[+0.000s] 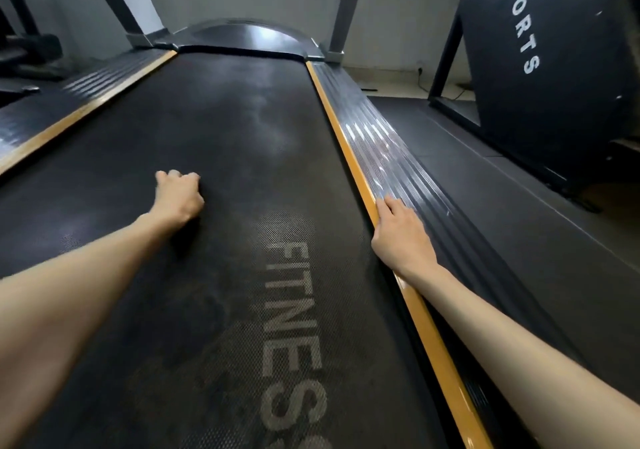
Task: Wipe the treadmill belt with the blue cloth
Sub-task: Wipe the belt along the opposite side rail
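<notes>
Black mesh-textured treadmill belt carries FITNESS lettering nearest. Right hand lies flat, released, bracing on the ribbed side rail; farther on, left hand sits clenched on the belt. No blue cloth shows (none peeks from the fist). With it, press long overlapping strokes toward the pale smears ahead.

Treadmill belt: black, finely textured, lying flat, running from 6 o'clock to 12 o'clock through the view. White lettering "FITNES" is printed lengthwise toward 5 o'clock. Pale, hazy smears mark the surface toward 12 o'clock; fainter mottling shows near 6 o'clock.
</notes>
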